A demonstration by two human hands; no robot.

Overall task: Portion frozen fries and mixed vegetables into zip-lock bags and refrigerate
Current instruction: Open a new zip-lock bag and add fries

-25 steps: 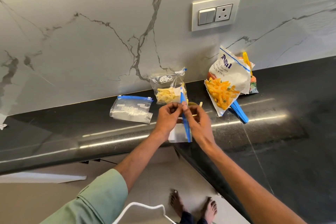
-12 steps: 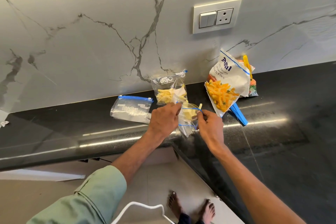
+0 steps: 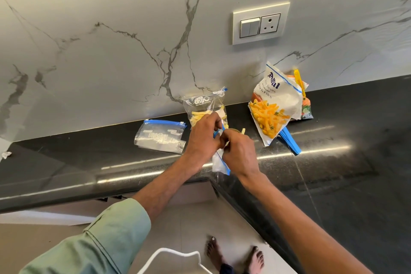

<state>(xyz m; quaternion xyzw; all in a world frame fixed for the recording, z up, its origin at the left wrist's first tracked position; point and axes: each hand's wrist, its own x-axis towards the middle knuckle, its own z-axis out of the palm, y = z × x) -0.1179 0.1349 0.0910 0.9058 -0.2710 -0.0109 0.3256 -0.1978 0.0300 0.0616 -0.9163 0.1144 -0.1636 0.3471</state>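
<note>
Hands are meeting over the front edge of the black countertop (image 3: 333,173), close to its inner corner. The left hand (image 3: 203,134) is curling its fingers round the top of a small zip-lock bag (image 3: 219,164), and the right hand (image 3: 241,152) is pinching the same bag from the other side, knuckles almost touching. The bag's clear body and blue strip are hanging below the hands, past the edge.

Half a second back the hands were apart and stretching the bag's mouth wide; now they are closing in again. I am reading that as fumbling with the seal, whether to open or to close it I cannot tell. How much is inside is hidden by the fingers.

Just beyond the hands a loose fry (image 3: 243,130) is lying on the stone. To the left, empty zip-lock bags (image 3: 159,139) are lying flat. Behind the hands a filled fries bag (image 3: 201,104) is leaning against the marble wall at the back edge, so one portion is looking done. Toward the right, the Amul French fries packet (image 3: 275,100) is lying open over a blue clip (image 3: 290,141). The mixed vegetable packet (image 3: 306,109) is waiting behind it with a yellow clip (image 3: 298,80), seemingly untouched.
</note>
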